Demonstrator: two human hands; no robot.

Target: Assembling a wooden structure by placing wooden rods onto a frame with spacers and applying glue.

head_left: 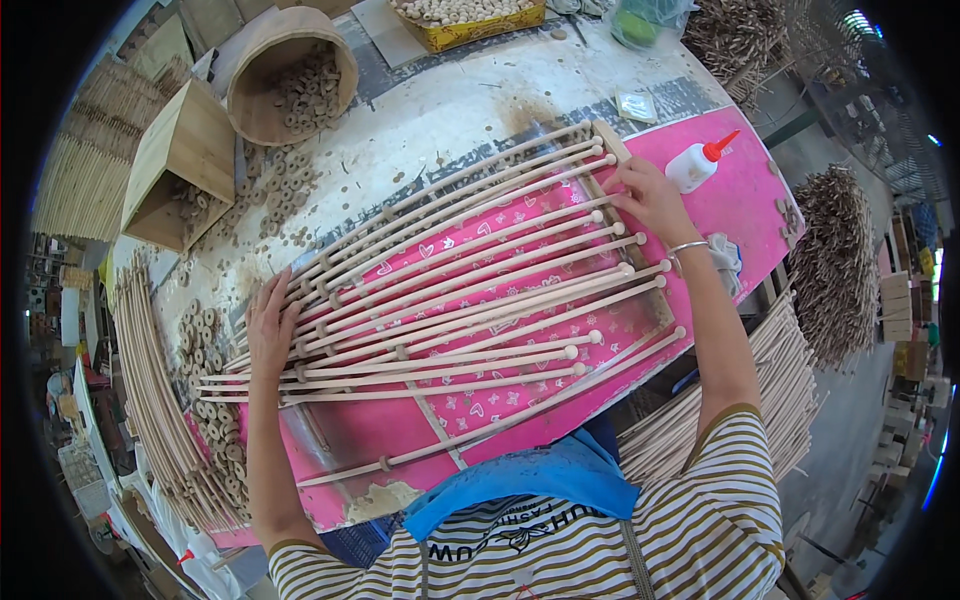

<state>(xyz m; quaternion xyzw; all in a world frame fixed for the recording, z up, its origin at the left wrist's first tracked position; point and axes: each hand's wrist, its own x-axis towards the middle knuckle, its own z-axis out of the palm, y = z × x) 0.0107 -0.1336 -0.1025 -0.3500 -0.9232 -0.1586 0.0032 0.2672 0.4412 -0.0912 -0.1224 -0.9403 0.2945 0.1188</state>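
Observation:
Several pale wooden rods (500, 285) with round knobs on their right ends lie side by side across a pink patterned sheet. Small brown wooden rings (402, 352) sit around the rods toward their left ends. My left hand (270, 325) closes over the left ends of the upper rods, its fingertips partly hidden. At the knobbed end, my right hand (648, 200) has thumb and fingers pinched together on a rod's tip, beside a wooden frame strip (612, 145). One rod (500, 430) with a ring lies apart, nearest to me.
A white glue bottle (692, 168) with a red cap stands right of my right hand. Loose rings (290, 180) spread left of the rods, near a tipped round tub (250, 85) and a wooden box (180, 160). A yellow tray (480, 35) of small pale pieces is at the back.

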